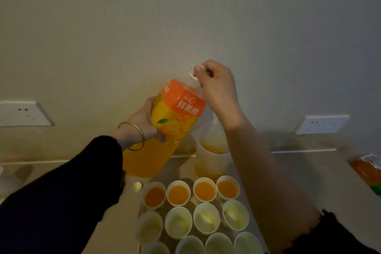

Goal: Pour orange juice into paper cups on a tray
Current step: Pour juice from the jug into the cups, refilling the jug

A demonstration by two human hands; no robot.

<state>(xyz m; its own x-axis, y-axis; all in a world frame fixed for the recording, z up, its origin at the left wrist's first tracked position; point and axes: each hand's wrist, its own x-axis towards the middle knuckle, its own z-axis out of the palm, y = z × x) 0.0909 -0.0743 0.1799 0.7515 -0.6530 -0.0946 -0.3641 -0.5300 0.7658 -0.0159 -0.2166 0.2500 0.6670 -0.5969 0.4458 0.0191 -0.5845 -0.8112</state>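
Near the back edge of the pale desk (309, 171) a big orange-labelled plastic juice bottle (175, 113) tilts. The left hand (142, 123) grips its body and the right hand (216, 86) pinches its clear neck. White paper cups (178, 193) stand toward the front edge, the far row filled.

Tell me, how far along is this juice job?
Done: the four back cups hold juice, and the cap lies off on the table. In hand: the left hand grips the tilted bottle and the right hand holds its neck; no juice is flowing. Left: the nearer cups, two rows at least, are empty.
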